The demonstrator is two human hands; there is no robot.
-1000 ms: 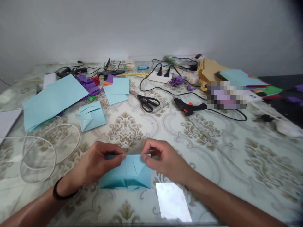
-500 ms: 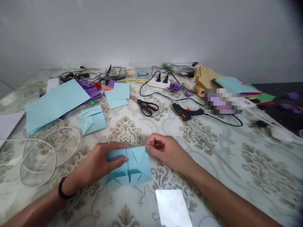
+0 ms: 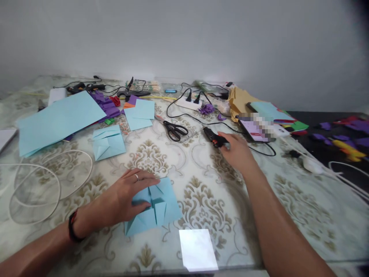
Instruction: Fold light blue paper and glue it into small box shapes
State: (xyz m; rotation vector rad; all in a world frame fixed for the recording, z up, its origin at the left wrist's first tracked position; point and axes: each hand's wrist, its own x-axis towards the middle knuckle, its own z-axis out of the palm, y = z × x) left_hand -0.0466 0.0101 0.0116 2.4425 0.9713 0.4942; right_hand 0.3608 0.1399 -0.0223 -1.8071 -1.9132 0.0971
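Lighting is soft and fairly dim. The grey wall [image 3: 184, 42] is palest low down near the middle and dulls upwards, with the top right corner sinking to black. The light source is out of view; a soft, broad shadow lies on the table [image 3: 184, 154] to the left of the right arm [image 3: 269, 215]. A white patch [image 3: 198, 250] near the front is burnt out, whether paper or glare I cannot tell. Focus is slightly soft throughout, and the scraps [image 3: 360, 125] at far right are smeared. Coarse mosaic blocks hide part of the phone [image 3: 252, 132].
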